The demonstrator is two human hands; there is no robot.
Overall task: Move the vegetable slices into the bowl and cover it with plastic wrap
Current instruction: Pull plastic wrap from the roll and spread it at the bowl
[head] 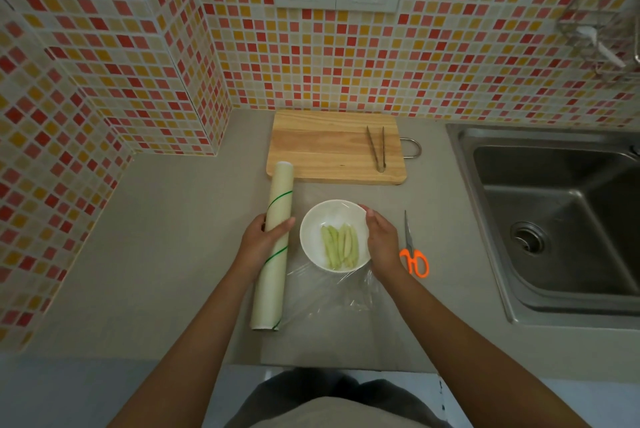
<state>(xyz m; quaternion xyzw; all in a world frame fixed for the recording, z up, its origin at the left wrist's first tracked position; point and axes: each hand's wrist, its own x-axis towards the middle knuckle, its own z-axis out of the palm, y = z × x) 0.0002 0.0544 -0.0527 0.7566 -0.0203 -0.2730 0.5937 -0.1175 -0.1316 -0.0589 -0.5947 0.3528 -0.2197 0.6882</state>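
Two bare hands at work on a grey counter [166,254], forearms entering from 6 o'clock. Left hand [263,240]: fingers and thumb curled round the middle of a plastic wrap roll [273,244], which lies lengthwise at 9 o'clock of the bowl. Right hand [381,240]: held edge-on at 3 o'clock of the bowl's rim, fingers nearly straight and together; whether they pinch the film cannot be told. White bowl [311,220]: upright, between the hands, holding pale green vegetable slices [339,246] laid side by side. Clear film [339,306]: appears to stretch from the roll across the bowl, with loose wrinkled sheet on the counter at 6 o'clock. Orange-handled scissors [414,254]: at 3 o'clock, just beyond the right hand. Wooden cutting board [329,147]: at 12 o'clock, with metal tongs [377,147] on it. Steel sink [561,220]: far at 3 o'clock.
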